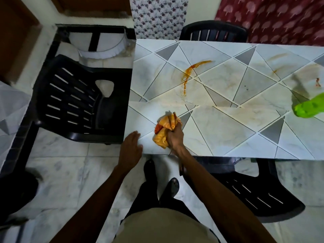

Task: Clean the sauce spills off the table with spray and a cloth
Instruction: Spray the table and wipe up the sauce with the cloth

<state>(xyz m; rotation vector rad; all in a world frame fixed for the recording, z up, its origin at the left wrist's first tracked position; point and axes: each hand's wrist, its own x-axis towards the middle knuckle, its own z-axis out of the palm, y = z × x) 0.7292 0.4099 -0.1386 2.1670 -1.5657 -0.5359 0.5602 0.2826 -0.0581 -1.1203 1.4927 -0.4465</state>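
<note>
My right hand (175, 137) grips a bunched orange cloth (166, 128) stained with red sauce, pressed on the table (228, 123) near its front left corner. At that corner's edge lies my left hand (131, 148), flat with straight fingers. A curved orange-red sauce smear (190, 71) runs across the table's middle-left. Smaller red spots (317, 82) and faint orange streaks (278, 57) mark the far right. A bright green spray bottle (309, 107) shows at the right edge, partly cut off.
A black plastic chair (78, 102) stands at the table's left end, another (213, 32) at the far side, and a third (254, 186) tucked under the near edge on my right. My feet (161, 174) are on the marble floor by the table.
</note>
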